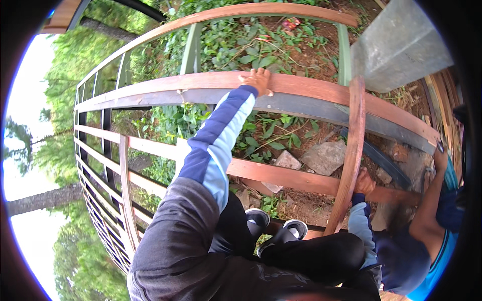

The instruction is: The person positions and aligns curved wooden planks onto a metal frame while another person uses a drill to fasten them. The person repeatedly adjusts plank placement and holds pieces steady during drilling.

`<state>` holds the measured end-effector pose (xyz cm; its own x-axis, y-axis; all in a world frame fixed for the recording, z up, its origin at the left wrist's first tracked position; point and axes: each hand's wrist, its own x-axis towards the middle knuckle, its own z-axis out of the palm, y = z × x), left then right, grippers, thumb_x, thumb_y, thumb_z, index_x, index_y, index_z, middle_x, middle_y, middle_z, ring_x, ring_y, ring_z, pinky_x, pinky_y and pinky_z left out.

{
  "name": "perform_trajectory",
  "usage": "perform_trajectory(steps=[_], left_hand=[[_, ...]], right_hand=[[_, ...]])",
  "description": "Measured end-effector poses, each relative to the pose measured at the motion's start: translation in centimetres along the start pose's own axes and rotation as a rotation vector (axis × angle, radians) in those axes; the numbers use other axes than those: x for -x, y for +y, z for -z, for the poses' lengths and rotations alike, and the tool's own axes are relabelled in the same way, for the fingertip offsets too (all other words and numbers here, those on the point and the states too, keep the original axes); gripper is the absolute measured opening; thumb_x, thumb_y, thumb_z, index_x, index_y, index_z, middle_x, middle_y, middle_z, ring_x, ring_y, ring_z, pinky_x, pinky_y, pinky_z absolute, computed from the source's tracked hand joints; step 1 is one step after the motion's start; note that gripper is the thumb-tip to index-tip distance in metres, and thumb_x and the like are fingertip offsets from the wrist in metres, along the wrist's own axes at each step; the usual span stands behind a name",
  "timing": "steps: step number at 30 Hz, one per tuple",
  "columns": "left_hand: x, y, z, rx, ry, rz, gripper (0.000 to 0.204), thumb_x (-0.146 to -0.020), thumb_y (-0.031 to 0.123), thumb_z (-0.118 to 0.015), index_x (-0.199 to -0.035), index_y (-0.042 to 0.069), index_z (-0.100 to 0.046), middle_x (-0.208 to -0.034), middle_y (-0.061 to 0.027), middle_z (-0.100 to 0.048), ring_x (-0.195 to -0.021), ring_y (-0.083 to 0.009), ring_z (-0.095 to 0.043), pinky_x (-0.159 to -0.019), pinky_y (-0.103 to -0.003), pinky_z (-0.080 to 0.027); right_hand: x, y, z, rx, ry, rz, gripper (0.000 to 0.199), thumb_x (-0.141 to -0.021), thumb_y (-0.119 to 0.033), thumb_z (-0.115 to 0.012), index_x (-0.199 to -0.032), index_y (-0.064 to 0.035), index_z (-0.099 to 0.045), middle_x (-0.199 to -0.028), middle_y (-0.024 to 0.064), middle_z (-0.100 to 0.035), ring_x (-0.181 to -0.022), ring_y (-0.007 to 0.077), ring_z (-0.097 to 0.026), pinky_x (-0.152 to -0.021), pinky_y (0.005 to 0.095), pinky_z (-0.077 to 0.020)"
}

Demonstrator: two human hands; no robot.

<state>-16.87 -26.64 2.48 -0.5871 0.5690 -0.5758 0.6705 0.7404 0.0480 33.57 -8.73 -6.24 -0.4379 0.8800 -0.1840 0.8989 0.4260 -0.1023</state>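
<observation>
Reddish-brown timber plank (311, 85) is running from left to right across the middle of the scene, lying along a black beam (301, 105). The left hand (257, 82) is resting on this plank, with its fingers partly bent toward the far edge; whether they are gripping the wood cannot be told. The right hand (365, 181) is positioned lower right, just beside a curved wooden crosspiece (350, 155) and near a lower plank (286, 174). Its fingers are being partly hidden, so their closure cannot be determined. The crosspiece is passing over the timber plank and extending toward the near side.

At the far right, a co-worker's hand (440, 159) is reaching to the plank's right end. The co-worker's dark cap (403, 258) is showing at the near right. Green posts (192, 50) are standing between the timber plank and a far rail (271, 10). A grey pillar (401, 47) is occupying the far right. Beyond the lower plank, a large stone (325, 156) is lying on the ground among leafy plants (268, 133).
</observation>
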Motion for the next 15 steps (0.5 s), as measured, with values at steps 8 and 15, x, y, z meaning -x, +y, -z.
perform_trajectory(steps=[8,15], left_hand=[[0.2,0.2,0.3,0.016,-0.012,0.022,0.098,-0.073,0.046,-0.077,-0.148,0.016,-0.021,-0.153,-0.0068,-0.023,-0.142,-0.0318,-0.022,-0.106,-0.069,-0.025],[-0.2,-2.1,-3.3,0.067,0.28,-0.196,0.118,-0.066,0.045,-0.081,-0.152,0.015,-0.006,-0.156,-0.0187,-0.012,-0.144,-0.0359,-0.015,-0.11,-0.059,-0.024]], right_hand=[[-0.2,0.8,-1.1,-0.108,0.077,0.044,0.053,-0.099,-0.04,-0.031,-0.089,-0.0076,-0.072,-0.089,0.0149,-0.07,-0.079,0.0345,-0.065,-0.08,0.0466,-0.0445],[-0.9,3.3,-4.9,-0.212,-0.107,0.082,0.05,-0.1,-0.034,-0.034,-0.077,-0.0037,-0.066,-0.072,0.0181,-0.066,-0.058,0.0318,-0.06,-0.054,0.0421,-0.0473]])
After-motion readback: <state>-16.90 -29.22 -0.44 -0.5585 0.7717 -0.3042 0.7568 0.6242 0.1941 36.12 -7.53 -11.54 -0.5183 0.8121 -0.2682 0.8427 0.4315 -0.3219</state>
